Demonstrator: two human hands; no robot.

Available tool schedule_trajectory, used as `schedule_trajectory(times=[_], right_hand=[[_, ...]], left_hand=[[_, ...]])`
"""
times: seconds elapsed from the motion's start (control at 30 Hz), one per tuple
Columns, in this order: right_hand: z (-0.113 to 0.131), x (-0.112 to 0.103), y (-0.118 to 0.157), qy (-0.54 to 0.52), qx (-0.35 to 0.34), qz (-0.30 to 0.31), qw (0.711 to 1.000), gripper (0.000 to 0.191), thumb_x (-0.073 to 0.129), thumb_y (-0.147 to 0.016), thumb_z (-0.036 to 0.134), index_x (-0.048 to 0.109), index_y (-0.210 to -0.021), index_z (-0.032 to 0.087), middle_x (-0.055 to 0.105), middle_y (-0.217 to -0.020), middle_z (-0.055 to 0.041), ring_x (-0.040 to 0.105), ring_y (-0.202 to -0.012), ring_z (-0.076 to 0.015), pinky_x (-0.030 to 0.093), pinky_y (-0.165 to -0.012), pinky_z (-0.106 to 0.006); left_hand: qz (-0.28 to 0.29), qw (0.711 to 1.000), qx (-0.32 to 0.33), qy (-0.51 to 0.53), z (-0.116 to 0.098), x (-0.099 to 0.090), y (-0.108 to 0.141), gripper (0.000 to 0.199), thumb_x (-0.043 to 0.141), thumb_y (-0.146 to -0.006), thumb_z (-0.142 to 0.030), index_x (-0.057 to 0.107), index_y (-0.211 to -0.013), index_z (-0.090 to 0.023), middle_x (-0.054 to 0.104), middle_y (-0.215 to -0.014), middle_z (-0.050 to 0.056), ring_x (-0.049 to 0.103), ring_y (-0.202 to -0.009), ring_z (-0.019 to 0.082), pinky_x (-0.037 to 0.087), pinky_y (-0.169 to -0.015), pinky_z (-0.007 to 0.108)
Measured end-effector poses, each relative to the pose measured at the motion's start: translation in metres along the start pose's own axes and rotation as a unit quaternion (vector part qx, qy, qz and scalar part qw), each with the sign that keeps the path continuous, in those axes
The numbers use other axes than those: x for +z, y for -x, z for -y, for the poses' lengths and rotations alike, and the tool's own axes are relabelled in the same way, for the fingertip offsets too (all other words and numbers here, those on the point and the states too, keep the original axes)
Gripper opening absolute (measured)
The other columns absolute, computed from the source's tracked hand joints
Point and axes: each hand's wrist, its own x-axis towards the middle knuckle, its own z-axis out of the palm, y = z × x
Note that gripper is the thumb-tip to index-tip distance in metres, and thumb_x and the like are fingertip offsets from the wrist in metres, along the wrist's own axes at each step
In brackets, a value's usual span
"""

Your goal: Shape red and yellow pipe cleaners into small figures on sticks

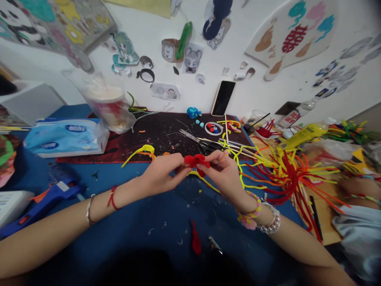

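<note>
Between both hands, above the table, is a red fuzzy flower-like piece (196,160) with several rounded petals. My left hand (165,171) pinches its left side between thumb and fingers. On the other side, my right hand (223,172) grips the right petals with its fingertips. A yellow pipe cleaner (205,182) passes behind the hands; I cannot tell whether it joins the red piece. Closer to me, a loose red petal-shaped piece (195,239) lies on the blue mat (143,230), with a metal hair clip (214,244) to its right.
Scissors (190,136) lie beyond the hands on a dark mat. A blue hot glue gun (44,202) and a tissue pack (67,137) are at left. Red, orange and yellow pipe cleaners (293,174) spread at right. A phone (224,98) leans against the wall; another person's arm (361,192) shows far right.
</note>
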Motion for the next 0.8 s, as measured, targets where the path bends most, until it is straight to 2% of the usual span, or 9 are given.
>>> schedule_trajectory(times=[0.07, 0.17, 0.27, 0.33, 0.47, 0.53, 0.6, 0.7, 0.8], right_hand=[[0.000, -0.001, -0.001, -0.016, -0.003, -0.006, 1.000, 0.015, 0.069, -0.068, 0.020, 0.055, -0.073, 0.019, 0.064, -0.070, 0.0023, 0.059, -0.062, -0.0097, 0.050, -0.059, -0.024], [0.002, -0.001, -0.002, -0.027, -0.010, -0.004, 1.000, 0.015, 0.069, -0.068, 0.017, 0.054, -0.072, 0.020, 0.065, -0.071, 0.0025, 0.060, -0.063, -0.0091, 0.050, -0.060, -0.023], [0.004, -0.001, -0.001, -0.022, -0.013, 0.003, 1.000, 0.015, 0.069, -0.069, 0.016, 0.054, -0.072, 0.020, 0.064, -0.070, 0.0027, 0.060, -0.063, -0.0091, 0.050, -0.060, -0.023], [0.005, -0.001, 0.000, -0.010, -0.017, 0.012, 1.000, 0.015, 0.068, -0.069, 0.016, 0.054, -0.073, 0.020, 0.064, -0.072, 0.0019, 0.060, -0.065, -0.0100, 0.051, -0.061, -0.024], [0.005, 0.000, 0.003, 0.017, -0.023, 0.016, 0.999, 0.013, 0.067, -0.071, 0.017, 0.055, -0.074, 0.019, 0.064, -0.075, 0.0006, 0.061, -0.067, -0.0114, 0.051, -0.064, -0.026], [0.002, 0.001, 0.004, 0.025, -0.024, 0.011, 0.999, 0.012, 0.067, -0.071, 0.017, 0.055, -0.073, 0.020, 0.064, -0.075, 0.0007, 0.061, -0.068, -0.0116, 0.050, -0.065, -0.026], [-0.001, 0.003, 0.005, 0.025, -0.020, 0.013, 0.999, 0.012, 0.067, -0.071, 0.018, 0.055, -0.072, 0.020, 0.064, -0.074, 0.0007, 0.060, -0.068, -0.0118, 0.050, -0.065, -0.027], [-0.003, 0.006, 0.007, 0.020, -0.008, 0.020, 1.000, 0.011, 0.066, -0.071, 0.020, 0.054, -0.072, 0.020, 0.063, -0.070, 0.0015, 0.059, -0.063, -0.0112, 0.050, -0.061, -0.026], [0.001, 0.008, 0.009, 0.029, -0.002, 0.025, 0.999, 0.012, 0.067, -0.070, 0.020, 0.055, -0.072, 0.019, 0.061, -0.067, 0.0022, 0.058, -0.061, -0.0108, 0.049, -0.058, -0.025]], left_hand=[[0.016, 0.982, -0.115, 0.147, -0.002, 0.002, -0.003, 0.017, 0.052, -0.082, -0.028, 0.054, -0.073, -0.015, 0.052, -0.060, -0.001, 0.047, -0.055, 0.009, 0.037, -0.055, 0.022], [0.073, 0.906, -0.223, 0.351, -0.002, 0.008, -0.005, 0.022, 0.051, -0.082, -0.033, 0.055, -0.073, -0.013, 0.053, -0.057, -0.001, 0.050, -0.053, 0.009, 0.039, -0.054, 0.022], [0.092, 0.861, -0.254, 0.431, 0.002, 0.012, -0.003, 0.023, 0.053, -0.082, -0.034, 0.055, -0.072, -0.013, 0.053, -0.058, -0.002, 0.050, -0.053, 0.009, 0.039, -0.054, 0.022], [0.096, 0.863, -0.244, 0.432, 0.003, 0.013, -0.003, 0.023, 0.053, -0.082, -0.033, 0.055, -0.072, -0.013, 0.052, -0.057, -0.002, 0.049, -0.053, 0.008, 0.038, -0.054, 0.022], [0.108, 0.921, -0.198, 0.316, -0.002, 0.010, -0.005, 0.025, 0.049, -0.084, -0.034, 0.055, -0.071, -0.013, 0.050, -0.054, -0.003, 0.047, -0.052, 0.008, 0.037, -0.054, 0.021], [0.089, 0.972, -0.148, 0.160, -0.006, 0.006, -0.005, 0.025, 0.047, -0.084, -0.034, 0.054, -0.070, -0.014, 0.049, -0.057, -0.002, 0.045, -0.054, 0.009, 0.035, -0.052, 0.021], [0.059, 0.997, -0.041, -0.042, -0.007, 0.003, -0.004, 0.024, 0.047, -0.084, -0.032, 0.054, -0.070, -0.014, 0.050, -0.062, 0.000, 0.044, -0.056, 0.010, 0.033, -0.051, 0.022], [0.016, 0.953, 0.133, -0.272, -0.005, 0.001, -0.001, 0.025, 0.043, -0.086, -0.030, 0.054, -0.071, -0.013, 0.052, -0.065, 0.003, 0.044, -0.058, 0.013, 0.033, -0.053, 0.025], [0.018, 0.942, 0.154, -0.297, -0.003, 0.002, 0.001, 0.023, 0.041, -0.087, -0.027, 0.053, -0.074, -0.013, 0.051, -0.066, 0.003, 0.044, -0.059, 0.014, 0.034, -0.052, 0.025]])
